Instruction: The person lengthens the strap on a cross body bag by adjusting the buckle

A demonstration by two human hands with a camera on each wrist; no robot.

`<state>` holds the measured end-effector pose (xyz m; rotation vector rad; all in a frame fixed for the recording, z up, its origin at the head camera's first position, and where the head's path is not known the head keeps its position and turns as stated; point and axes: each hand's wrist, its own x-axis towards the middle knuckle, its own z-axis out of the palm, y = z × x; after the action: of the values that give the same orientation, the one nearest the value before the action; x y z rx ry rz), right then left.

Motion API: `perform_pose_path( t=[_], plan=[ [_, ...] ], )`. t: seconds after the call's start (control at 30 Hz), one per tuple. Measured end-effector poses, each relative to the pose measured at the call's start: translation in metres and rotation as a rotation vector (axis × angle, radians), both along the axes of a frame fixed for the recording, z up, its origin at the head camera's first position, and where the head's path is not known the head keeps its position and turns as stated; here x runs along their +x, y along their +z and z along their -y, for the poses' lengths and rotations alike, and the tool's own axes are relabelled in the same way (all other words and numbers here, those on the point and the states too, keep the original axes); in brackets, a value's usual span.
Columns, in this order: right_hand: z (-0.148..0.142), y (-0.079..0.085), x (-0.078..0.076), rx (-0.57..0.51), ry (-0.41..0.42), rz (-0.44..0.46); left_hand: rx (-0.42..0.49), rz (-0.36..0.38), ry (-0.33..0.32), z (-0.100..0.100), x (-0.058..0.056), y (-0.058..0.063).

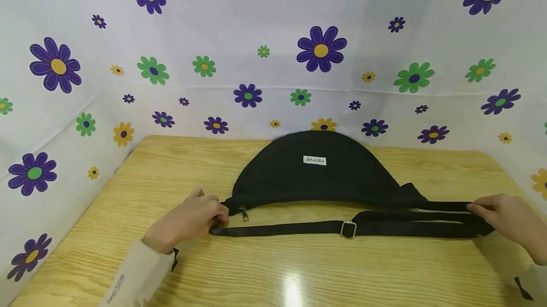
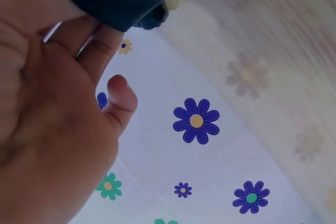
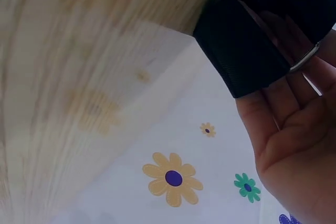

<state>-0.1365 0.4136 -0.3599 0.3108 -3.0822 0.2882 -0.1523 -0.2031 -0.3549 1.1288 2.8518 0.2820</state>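
Note:
A black waist bag (image 1: 307,181) with a small white label (image 1: 314,160) lies on the table, its curved side facing the back wall. From its left end, near a metal zipper pull (image 1: 244,213), my left hand (image 1: 192,219) grips the black strap where it folds back. My right hand (image 1: 508,216) pinches the strap at the far right, thumb on top. Between the hands the strap (image 1: 282,229) runs nearly straight along the front, through a metal buckle (image 1: 348,229). In the right wrist view, fingers sit behind the webbing (image 3: 244,51) beside a metal ring (image 3: 305,59).
The light wooden table (image 1: 273,269) ends at a white flowered cloth (image 1: 273,22), which hangs behind and along both sides. A glare spot shines on the wood near the front.

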Motion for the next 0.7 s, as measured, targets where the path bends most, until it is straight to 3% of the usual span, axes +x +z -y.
perform_pose_path(
  t=[0.13, 0.37, 0.53, 0.7],
  plan=[
    [-0.002, -0.001, -0.001, 0.017, -0.007, -0.030, -0.016, -0.019, -0.001, 0.002, 0.000, 0.000],
    [-0.010, -0.007, 0.000, -0.034, -0.059, -0.051, 0.000, 0.059, 0.052, 0.002, -0.003, 0.000],
    [-0.011, -0.010, -0.003, -0.092, -0.089, -0.048, -0.020, 0.074, 0.099, 0.003, -0.003, 0.000],
    [-0.004, -0.014, -0.004, -0.071, -0.054, -0.088, -0.011, 0.119, 0.127, 0.000, -0.001, 0.002]
  ],
)
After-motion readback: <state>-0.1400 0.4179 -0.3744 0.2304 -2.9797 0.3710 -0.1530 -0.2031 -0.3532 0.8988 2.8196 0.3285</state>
